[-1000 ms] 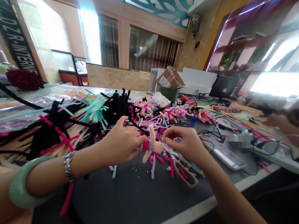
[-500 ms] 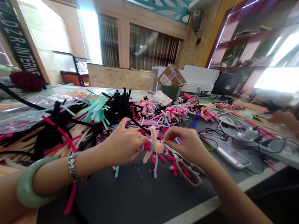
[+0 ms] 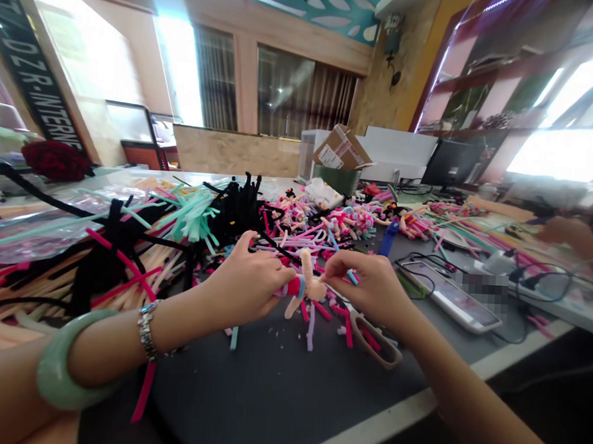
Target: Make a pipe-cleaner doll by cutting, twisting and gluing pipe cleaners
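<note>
My left hand (image 3: 254, 276) is closed around a small pipe-cleaner doll (image 3: 315, 289), holding it by its pink and blue body. The doll lies sideways, its round cream head pointing right and two cream arms sticking out up and down. At the head, the thumb and fingertips of my right hand (image 3: 363, 278) are pinched together, touching or very close to it; whatever lies between those fingertips is too small to make out. Below my right hand rests a pair of scissors (image 3: 391, 359) with beige handles, its blades partly hidden.
Bundles of black pipe cleaners (image 3: 240, 209) and mint-green pipe cleaners (image 3: 192, 220) lie at the left. Finished-looking dolls (image 3: 351, 221) are heaped at the back. A phone (image 3: 456, 300) and a power strip (image 3: 546, 295) with cables lie right. Another person's hand (image 3: 574, 240) shows at far right.
My right fingertips have shifted very slightly left and up at the doll's head. Both hands keep their hold, and the view has moved a little.
</note>
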Demonstrator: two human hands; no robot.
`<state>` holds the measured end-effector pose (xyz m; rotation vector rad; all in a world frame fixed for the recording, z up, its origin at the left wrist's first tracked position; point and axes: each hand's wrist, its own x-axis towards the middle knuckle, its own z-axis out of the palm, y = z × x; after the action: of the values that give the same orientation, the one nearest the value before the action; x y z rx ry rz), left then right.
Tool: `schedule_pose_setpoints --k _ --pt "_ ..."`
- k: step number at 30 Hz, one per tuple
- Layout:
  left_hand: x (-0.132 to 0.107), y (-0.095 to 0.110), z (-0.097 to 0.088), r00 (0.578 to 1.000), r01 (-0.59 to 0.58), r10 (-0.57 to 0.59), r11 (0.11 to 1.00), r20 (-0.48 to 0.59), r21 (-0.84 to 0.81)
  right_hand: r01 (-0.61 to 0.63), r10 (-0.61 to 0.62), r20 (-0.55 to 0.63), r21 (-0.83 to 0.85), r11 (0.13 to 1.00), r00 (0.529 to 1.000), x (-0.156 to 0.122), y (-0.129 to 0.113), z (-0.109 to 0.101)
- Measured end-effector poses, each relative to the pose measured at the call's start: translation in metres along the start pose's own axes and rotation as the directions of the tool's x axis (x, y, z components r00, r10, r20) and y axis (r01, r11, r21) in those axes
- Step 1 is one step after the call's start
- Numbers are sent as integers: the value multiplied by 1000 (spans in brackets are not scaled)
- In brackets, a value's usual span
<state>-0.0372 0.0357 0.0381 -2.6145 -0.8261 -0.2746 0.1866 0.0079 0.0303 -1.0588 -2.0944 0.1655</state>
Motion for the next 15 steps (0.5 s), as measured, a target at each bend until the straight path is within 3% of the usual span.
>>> schedule_pose_setpoints --k 15 --pt "0 -1 2 1000 -20 20 1000 -8 -11 41 -40 15 -27 999 999 -1 1 2"
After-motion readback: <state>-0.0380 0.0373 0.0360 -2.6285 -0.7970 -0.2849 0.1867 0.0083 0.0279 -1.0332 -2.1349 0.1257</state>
